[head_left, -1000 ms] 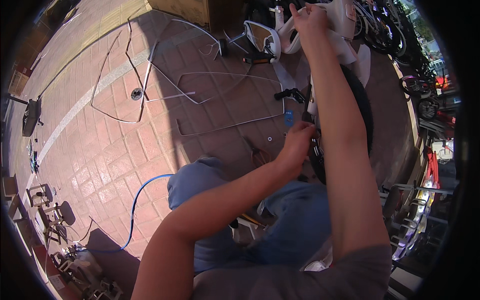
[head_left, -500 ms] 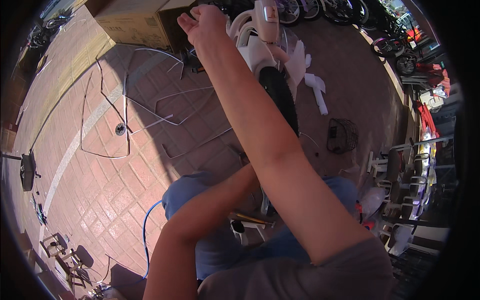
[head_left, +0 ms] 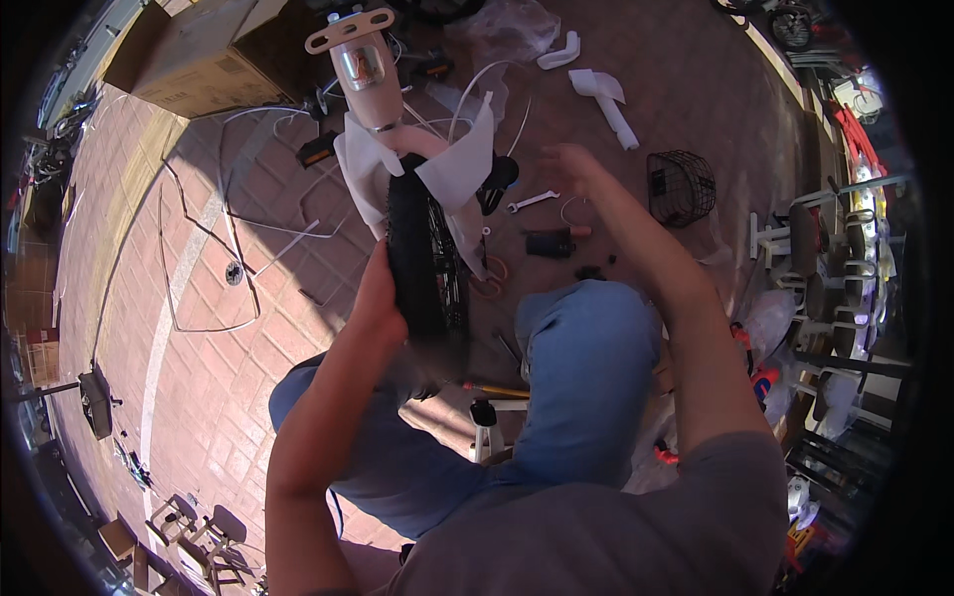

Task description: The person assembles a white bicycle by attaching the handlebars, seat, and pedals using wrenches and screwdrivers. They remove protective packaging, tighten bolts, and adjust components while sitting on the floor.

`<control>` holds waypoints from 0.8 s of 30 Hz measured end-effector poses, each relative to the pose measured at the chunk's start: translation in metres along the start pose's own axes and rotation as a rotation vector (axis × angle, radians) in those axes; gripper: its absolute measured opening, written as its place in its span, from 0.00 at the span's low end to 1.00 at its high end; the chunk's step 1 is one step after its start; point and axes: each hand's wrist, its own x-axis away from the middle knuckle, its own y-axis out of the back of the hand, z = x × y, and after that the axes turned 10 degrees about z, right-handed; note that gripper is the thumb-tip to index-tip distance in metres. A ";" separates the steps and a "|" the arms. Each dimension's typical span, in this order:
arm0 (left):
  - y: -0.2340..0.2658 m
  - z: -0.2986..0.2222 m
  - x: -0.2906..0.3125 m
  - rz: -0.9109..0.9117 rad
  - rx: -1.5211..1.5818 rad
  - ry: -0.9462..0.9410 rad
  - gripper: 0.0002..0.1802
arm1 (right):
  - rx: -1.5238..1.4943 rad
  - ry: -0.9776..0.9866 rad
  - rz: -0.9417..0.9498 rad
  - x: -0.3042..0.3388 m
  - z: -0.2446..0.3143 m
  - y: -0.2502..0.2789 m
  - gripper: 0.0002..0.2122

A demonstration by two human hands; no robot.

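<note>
"Where was the wheel?"

"Just off centre, toward ten o'clock; the left hand lay against it; those fingers were hidden, so I couldn't tell whether they gripped."

"And the right hand?"

"Out at one o'clock, near the spanner; its fingers looked released, with nothing visible in them."

"Which step, then?"

"Steadying the wheel during a reach, I judged; the next move called for balance at the left hand, care at the right."

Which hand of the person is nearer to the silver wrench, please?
Right. The right hand appears just above and right of the silver wrench in the picture; the left hand is farther away, left of it, against the black tire.
</note>
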 end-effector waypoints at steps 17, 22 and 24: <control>0.070 0.022 0.000 -0.032 -0.083 0.048 0.27 | -0.859 -0.068 -0.149 -0.060 -0.023 -0.021 0.06; 0.052 0.061 -0.025 -0.081 -0.012 0.026 0.27 | -0.847 0.396 -0.228 0.009 0.051 0.043 0.04; 0.065 0.080 -0.035 -0.099 -0.082 0.010 0.26 | -0.896 0.532 -0.242 0.046 0.088 0.042 0.03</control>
